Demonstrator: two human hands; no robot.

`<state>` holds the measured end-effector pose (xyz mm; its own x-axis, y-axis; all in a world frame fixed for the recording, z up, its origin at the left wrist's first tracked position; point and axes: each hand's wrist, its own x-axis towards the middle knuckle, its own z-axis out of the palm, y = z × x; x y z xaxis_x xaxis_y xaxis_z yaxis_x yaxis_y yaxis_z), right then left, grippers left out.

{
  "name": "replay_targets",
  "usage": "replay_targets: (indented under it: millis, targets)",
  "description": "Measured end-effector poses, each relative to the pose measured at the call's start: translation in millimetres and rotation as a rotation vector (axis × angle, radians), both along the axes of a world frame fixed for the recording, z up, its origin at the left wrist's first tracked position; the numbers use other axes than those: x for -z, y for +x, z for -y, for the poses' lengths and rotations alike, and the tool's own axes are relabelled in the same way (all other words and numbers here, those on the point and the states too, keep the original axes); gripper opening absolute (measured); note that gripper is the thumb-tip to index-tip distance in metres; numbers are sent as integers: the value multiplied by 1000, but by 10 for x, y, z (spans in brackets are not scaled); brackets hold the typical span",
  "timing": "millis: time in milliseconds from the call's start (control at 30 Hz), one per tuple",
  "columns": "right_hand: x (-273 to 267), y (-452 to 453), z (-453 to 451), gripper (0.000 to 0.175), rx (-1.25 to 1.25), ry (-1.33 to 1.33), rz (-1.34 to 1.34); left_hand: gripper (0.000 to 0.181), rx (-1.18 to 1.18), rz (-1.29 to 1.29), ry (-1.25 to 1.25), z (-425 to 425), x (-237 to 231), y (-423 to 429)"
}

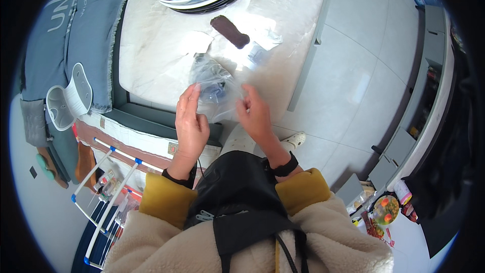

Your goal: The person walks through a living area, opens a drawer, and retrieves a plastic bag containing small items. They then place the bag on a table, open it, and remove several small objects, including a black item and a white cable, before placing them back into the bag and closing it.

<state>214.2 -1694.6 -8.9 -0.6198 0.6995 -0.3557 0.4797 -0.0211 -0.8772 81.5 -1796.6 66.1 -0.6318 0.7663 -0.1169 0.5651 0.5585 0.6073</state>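
A clear plastic bag (218, 79) spreads between my two hands over the near edge of the table. My left hand (190, 121) has its fingertips on the bag's left side, the fingers straight and close together. On the other side, my right hand (257, 115) grips the bag's edge with bent fingers. Something bluish and dark shows through the film, but folds and glare hide what it is. Just beyond the bag lies a dark brown elongated pad (230, 31). A white crumpled wrapper (269, 40) and a clear plastic piece (257, 54) are beside it.
A round white-rimmed tray (166, 2) holding packets stands at the table's far side (151, 38). A grey cloth-covered seat (91, 45) with an open white case (70, 96) is at left. Nearer stands a white tube rack (113, 182). Grey cabinets (398, 146) line the right.
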Motion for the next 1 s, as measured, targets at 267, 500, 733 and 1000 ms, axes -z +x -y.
replay_targets:
  millis: [267,500,733,1000]
  targets:
    - [-625,-388,22,13,59,-135,-189,80,-73,130,-81,178,-495,-121]
    - [-611,-227,187,16,-29,48,-50,77,-112,272,15,329,-210,232]
    - [-425,-151,-196,21,-33,-30,-218,79,-78,242,46,431,-162,77]
    - [1037,-616,-1651,28,89,748,202,78,-111,180,40,560,-73,-48]
